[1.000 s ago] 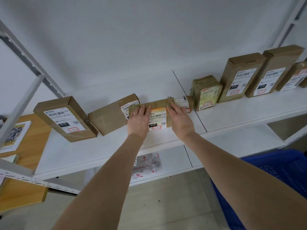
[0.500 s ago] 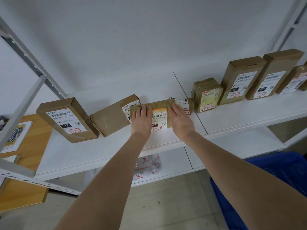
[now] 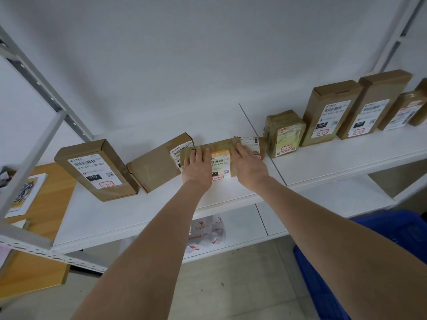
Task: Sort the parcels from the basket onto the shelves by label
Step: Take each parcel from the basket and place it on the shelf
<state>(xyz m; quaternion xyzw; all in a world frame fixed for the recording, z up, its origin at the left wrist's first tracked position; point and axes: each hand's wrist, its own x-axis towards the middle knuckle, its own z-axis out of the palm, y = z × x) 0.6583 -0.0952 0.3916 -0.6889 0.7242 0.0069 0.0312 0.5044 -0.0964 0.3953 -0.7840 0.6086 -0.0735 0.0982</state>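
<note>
Parcel: we hold the taped parcel (image 3: 220, 161) on the upper shelf (image 3: 346, 155), near its front edge
Hands: left hand (image 3: 196, 167) and right hand (image 3: 250, 167) press flat on its sides
Room: bare shelf in front
Hidden: the small box (image 3: 250, 144) behind is mostly covered

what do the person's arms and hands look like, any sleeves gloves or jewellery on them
Both forearms are bare as far as the frame shows, with no sleeve in view. The left hand and right hand wear no gloves, and no watch, wristband or ring is visible on the wrists or fingers.
</note>
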